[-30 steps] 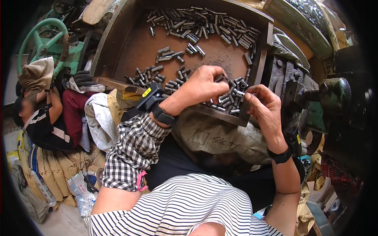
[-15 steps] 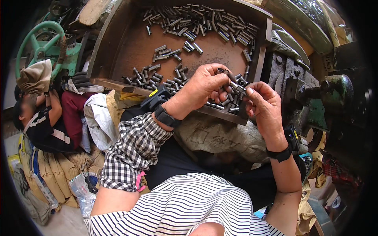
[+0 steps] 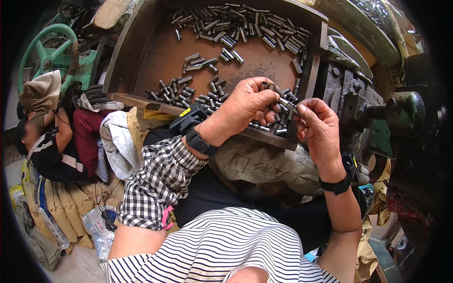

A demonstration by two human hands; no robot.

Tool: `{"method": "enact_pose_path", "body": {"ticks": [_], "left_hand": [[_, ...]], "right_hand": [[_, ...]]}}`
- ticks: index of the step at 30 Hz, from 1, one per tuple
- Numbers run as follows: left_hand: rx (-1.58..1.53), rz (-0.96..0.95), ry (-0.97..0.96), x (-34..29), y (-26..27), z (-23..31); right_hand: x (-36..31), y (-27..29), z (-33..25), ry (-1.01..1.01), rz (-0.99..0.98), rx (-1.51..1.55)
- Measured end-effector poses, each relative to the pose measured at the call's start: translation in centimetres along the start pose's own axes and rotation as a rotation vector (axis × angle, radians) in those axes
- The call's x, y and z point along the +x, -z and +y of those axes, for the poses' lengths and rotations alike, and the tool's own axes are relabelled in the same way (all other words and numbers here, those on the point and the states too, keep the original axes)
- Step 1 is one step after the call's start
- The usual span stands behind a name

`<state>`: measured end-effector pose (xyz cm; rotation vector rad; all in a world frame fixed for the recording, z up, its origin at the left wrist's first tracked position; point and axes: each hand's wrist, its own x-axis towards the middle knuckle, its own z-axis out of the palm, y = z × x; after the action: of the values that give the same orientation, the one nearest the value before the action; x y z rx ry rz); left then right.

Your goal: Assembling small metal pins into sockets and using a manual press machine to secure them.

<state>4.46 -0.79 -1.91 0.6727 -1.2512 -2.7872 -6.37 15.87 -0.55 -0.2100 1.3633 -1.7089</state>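
Short metal tubes lie loose in a brown wooden tray (image 3: 160, 56); one heap of tubes (image 3: 226, 23) is along its far side, another cluster of tubes (image 3: 174, 94) near its front edge. Over the front right corner, my left hand (image 3: 252, 104) is closed round a couple of dark metal tubes (image 3: 267, 86), their open ends showing above the fingers. A shiny metal tube (image 3: 288, 104) bridges both hands. Its right end is pinched between thumb and fingers of my right hand (image 3: 316, 122). Fingers partly hide how the left hand meets this tube.
Dark, greasy machinery with a green cylindrical part (image 3: 408, 113) stands close on the right. At the left are a green handwheel (image 3: 47, 56) and another person (image 3: 56, 141) working low down. A grey woven sack (image 3: 264, 165) hangs below the tray's front edge.
Both hands have shifted very slightly to the right, still with the tubes in them. The loose tubes in the tray look the same.
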Motion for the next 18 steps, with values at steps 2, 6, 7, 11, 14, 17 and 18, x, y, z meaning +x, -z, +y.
{"method": "enact_pose_path", "body": {"ticks": [2,6,7,11,14,17,18], "left_hand": [[-0.011,-0.022,-0.021,0.01,0.15,-0.14],[0.003,-0.038,-0.064,-0.14,-0.19,0.12],[0.004,-0.037,-0.066,-0.13,-0.14,0.07],[0.079,-0.049,-0.109,-0.15,-0.01,0.0],[0.099,-0.044,-0.105,-0.29,-0.21,0.16],[0.135,-0.041,-0.123,-0.49,-0.32,0.36],[0.158,-0.041,-0.132,-0.57,-0.3,0.42]], "right_hand": [[0.05,0.0,-0.03,0.001,0.002,0.001],[0.03,0.05,-0.11,0.006,0.0,0.019],[0.02,0.0,-0.13,0.007,-0.002,0.019],[0.05,0.01,-0.12,-0.017,0.001,0.073],[0.13,0.21,-0.12,-0.016,-0.012,0.086],[0.18,0.2,-0.05,-0.015,-0.023,0.096],[0.19,0.17,-0.03,-0.005,-0.028,0.095]]}}
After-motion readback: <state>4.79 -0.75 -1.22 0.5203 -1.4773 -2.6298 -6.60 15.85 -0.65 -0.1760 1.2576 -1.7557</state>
